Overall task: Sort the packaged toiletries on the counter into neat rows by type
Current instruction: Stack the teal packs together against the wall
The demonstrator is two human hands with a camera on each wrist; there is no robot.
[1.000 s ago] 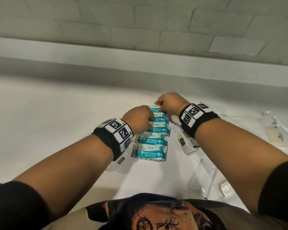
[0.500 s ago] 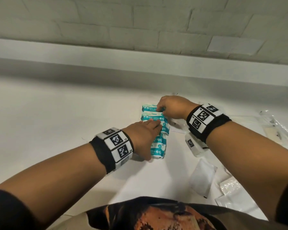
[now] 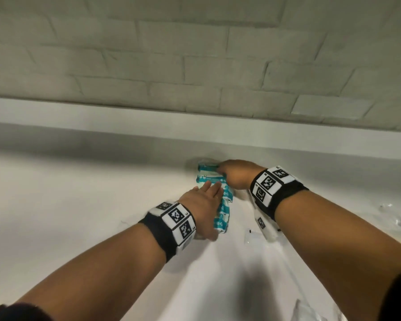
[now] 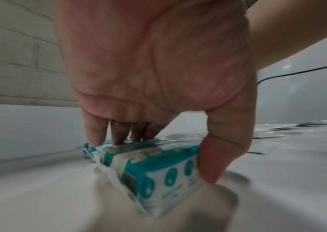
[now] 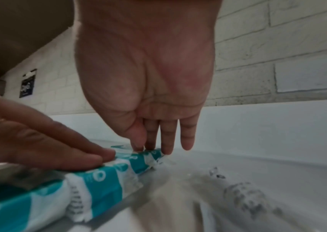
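Pressing wipes packs (image 3: pixel 222 205), left hand (image 3: pixel 203 212) flat

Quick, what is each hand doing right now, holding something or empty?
Left hand: open, straight fingers flat on the row of wipes packs, thumb against its side.
Right hand: fingertips pinch the farthest pack's end.

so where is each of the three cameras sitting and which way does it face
Head: worn on the head, looking forward and down at the counter and brick wall; both forearms, wristbands, left hand and right hand on the row of wipes packs.
Left wrist: under the left wrist, looking along the palm; straight fingers lie on the packs, thumb at the side.
Right wrist: under the right wrist, looking along the palm; fingertips touch the far pack.
Shared: all show the teal wipes packs; the right wrist view also shows the left hand.
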